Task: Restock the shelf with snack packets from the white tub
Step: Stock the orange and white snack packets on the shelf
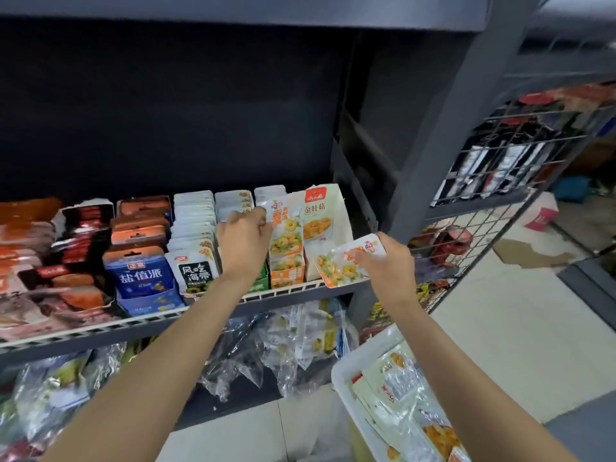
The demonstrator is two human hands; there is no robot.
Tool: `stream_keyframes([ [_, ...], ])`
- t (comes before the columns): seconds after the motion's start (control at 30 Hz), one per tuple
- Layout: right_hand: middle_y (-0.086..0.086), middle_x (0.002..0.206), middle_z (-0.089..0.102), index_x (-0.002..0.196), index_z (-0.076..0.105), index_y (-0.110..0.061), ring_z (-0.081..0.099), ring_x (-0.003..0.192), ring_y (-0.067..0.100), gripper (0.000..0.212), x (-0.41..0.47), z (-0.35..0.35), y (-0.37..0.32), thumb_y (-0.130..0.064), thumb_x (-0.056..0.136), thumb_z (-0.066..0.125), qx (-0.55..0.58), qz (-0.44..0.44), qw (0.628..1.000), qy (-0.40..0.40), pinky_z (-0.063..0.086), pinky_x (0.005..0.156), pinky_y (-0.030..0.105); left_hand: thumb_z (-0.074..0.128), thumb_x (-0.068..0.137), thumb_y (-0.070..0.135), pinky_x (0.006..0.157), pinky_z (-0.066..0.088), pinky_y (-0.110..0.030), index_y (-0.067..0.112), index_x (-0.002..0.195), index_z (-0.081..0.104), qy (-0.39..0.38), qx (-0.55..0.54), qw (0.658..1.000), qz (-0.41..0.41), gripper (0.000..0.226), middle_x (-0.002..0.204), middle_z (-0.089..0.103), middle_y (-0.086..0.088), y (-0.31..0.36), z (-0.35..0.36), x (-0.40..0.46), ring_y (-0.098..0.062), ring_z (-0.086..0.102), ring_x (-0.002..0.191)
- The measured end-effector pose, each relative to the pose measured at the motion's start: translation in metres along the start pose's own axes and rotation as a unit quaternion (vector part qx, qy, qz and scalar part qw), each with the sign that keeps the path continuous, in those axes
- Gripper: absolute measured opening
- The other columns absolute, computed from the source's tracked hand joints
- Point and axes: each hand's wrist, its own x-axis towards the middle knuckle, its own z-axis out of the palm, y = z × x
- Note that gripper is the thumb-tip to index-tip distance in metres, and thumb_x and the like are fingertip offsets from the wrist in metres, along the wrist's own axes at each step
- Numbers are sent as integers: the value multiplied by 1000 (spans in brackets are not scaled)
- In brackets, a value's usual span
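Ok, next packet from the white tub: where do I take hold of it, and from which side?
Take the top packet by its upper edge near the tub's far rim, coming from above. The packets lie flat and overlapping, so only an edge lifts free; a thumb-and-finger grip there should peel one off. The right hand already holds a packet, and the left hand is at the shelf row.

Both bare forearms reach forward and up from the lower edge of the view, the left one running from the lower left, the right one from the lower right. The left hand [245, 240] is seen from the back, knuckles up, wrist straight, its fingers curled forward in a pinching grip. The right hand [388, 261] sits lower and well apart to the right, back of the hand up, fingers and thumb curled leftward in a grip.
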Motion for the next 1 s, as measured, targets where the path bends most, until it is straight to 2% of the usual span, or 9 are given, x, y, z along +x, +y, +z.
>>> stream_keyframes([
  [0.13,0,64,60,71,59,-15,46,57,12,13,11,9,-6,-8,83,58,-1,8,1000,-13,34,52,26,55,91,23,85,26,-37,12,89,64,-52,100,992,58,14,81,65,-5,-7,7,13,-26,50,103],
  [0.23,14,74,66,75,63,-7,48,62,17,10,18,11,-9,-10,83,59,22,-2,999,-29,34,56,29,56,89,29,85,28,-38,16,92,65,-133,184,972,63,15,94,64,-1,-5,5,22,-24,45,110],
  [0.3,11,76,69,76,65,-5,54,64,22,11,22,11,-13,-11,84,60,14,-15,999,-38,40,57,32,60,86,31,85,30,-37,20,100,62,-139,133,980,52,18,94,64,1,-5,1,29,-23,45,109],
  [0.4,2,78,71,80,69,-4,64,71,17,9,28,14,-23,-10,83,63,-8,-40,998,-52,47,59,29,62,87,30,87,29,-35,25,105,62,-99,10,992,82,18,90,67,6,-6,-6,35,-19,51,104],
  [0.57,14,79,71,77,65,4,65,81,34,19,40,26,-36,-15,79,66,-8,-73,995,-70,51,63,44,58,91,25,95,31,-37,25,101,67,-185,106,975,65,13,99,68,2,-12,-15,46,-21,53,107],
  [0.67,12,77,70,70,66,0,65,75,28,15,42,36,-47,-12,79,67,-29,-96,990,-97,48,59,38,60,90,27,98,34,-38,26,105,67,-234,161,957,62,17,112,65,1,-17,-17,49,-22,55,109],
  [0.77,2,71,65,55,55,-18,57,64,12,30,44,47,-58,-10,81,67,-105,-140,976,-130,38,53,17,62,89,26,98,41,-39,25,99,67,-227,93,969,31,12,103,68,2,-18,-17,50,-21,61,102],
  [0.9,1,75,63,70,66,-15,57,72,13,14,54,63,-62,-17,84,66,-192,-181,951,-164,42,63,33,66,86,21,80,52,-34,28,83,60,-219,-49,974,-25,9,73,64,8,-24,-18,53,-18,65,85],
  [1.0,2,94,58,88,71,-14,55,90,18,12,58,80,-52,-22,87,62,-309,-240,907,-153,41,64,31,68,85,19,77,54,-36,27,81,61,-227,-89,969,-28,11,74,65,6,-26,-19,52,-17,66,83],
])
